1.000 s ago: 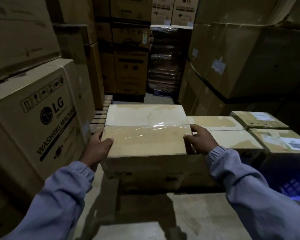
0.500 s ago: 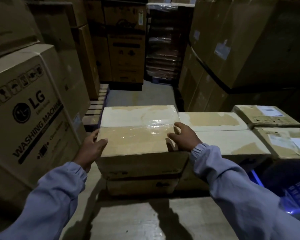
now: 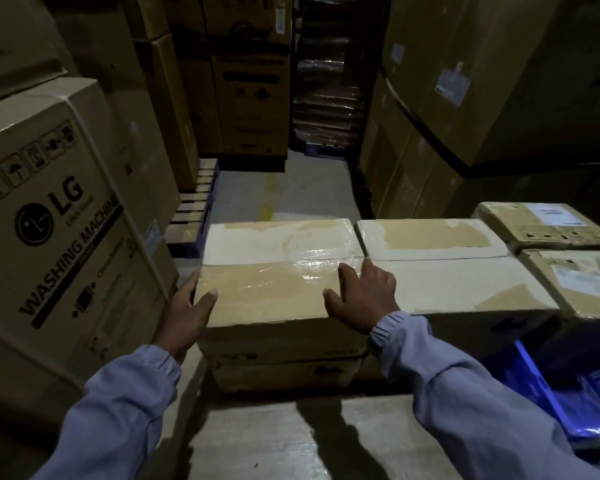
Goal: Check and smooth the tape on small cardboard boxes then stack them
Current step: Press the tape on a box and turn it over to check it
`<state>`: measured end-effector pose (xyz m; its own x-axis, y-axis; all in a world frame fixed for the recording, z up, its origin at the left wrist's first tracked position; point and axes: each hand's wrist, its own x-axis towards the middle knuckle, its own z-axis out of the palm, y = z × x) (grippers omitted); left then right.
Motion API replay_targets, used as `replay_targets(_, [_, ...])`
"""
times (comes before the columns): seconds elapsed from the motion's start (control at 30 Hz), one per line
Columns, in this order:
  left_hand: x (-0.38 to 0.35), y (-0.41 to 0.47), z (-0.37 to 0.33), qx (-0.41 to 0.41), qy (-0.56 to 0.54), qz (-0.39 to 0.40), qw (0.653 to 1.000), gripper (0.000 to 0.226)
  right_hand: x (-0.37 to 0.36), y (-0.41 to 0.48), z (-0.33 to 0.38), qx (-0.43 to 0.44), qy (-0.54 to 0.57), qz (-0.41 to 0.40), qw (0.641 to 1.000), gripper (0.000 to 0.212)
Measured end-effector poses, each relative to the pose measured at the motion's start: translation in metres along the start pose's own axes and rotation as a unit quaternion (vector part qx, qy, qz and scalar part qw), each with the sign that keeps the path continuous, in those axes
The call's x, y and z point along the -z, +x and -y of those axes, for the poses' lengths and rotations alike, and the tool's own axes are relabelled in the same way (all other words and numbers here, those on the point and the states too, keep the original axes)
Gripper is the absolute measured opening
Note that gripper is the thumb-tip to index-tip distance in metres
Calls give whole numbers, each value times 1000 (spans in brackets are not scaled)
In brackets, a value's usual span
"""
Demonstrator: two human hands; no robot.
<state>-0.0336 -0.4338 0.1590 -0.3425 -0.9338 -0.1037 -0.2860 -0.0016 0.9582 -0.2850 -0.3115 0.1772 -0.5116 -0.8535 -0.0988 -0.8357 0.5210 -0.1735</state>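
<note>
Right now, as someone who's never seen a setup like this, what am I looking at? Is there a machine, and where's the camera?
No machine here: a person wears one wide-angle camera on the head, looking forward and down at their own hands. The left hand rests against the left edge of the top box, thumb on top. The right hand lies flat on its lid by the shiny clear tape. That box sits on another box; a similar box stands beside it on the right. A big washing machine carton is at the left.
</note>
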Motion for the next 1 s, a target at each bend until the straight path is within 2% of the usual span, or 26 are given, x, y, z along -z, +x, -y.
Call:
replay_targets(0.2, [-3, -2, 0, -18, 12, 6, 1000, 46, -11, -4, -6, 32, -50, -27, 998, 69])
replay_targets(0.4, [-5, 3, 14, -53, 152, -34, 986, 50, -26, -7, -7, 37, -33, -53, 997, 85])
replay_targets(0.53, [-10, 11, 16, -73, 356, -69, 929, 46, -29, -6, -9, 47, -28, -75, 996, 88])
replay_targets(0.67, [-14, 11, 3, -80, 478, -71, 872, 44, -30, -6, -10, 50, -27, -65, 996, 80])
replay_targets(0.83, [-23, -18, -11, -208, 482, -63, 849, 22, -24, -5, -18, 62, 7, -41, 997, 69])
replay_targets(0.9, [-30, -31, -10, -215, 495, -44, 840, 28, -19, -7, -24, 71, 27, -33, 997, 65])
replay_targets(1.0, [-37, -46, -3, -203, 536, -7, 819, 49, -16, -18, -32, 90, 37, -18, 995, 60])
